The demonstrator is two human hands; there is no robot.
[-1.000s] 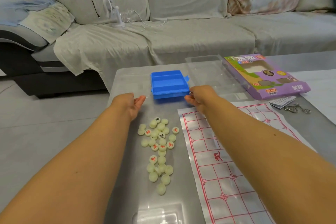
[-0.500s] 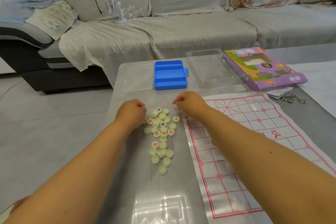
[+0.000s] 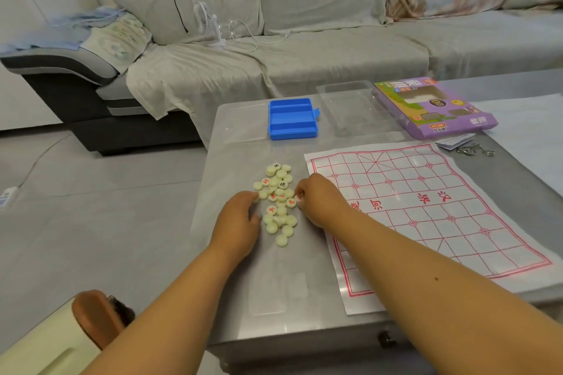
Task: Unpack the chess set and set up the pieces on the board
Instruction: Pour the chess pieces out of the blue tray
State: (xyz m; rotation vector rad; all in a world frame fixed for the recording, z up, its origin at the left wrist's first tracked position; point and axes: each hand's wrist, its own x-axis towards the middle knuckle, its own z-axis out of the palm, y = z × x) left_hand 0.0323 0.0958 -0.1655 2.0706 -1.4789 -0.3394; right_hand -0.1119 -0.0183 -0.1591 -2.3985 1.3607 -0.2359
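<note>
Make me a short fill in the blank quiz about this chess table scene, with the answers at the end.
1. The pile of chess pieces lies to the ____ of the board.
2. The empty tray beyond the pile is ____ in colour.
3. The number of pieces already on the board is ____.
4. The right hand pinches a piece with ____ lettering.

Answers: left; blue; zero; red

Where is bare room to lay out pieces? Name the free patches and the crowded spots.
Free: the whole board sheet, no pieces on it yet; the table strip between the blue tray and the piece pile. Crowded: around the pile, flanked by the left hand and right hand.
</note>
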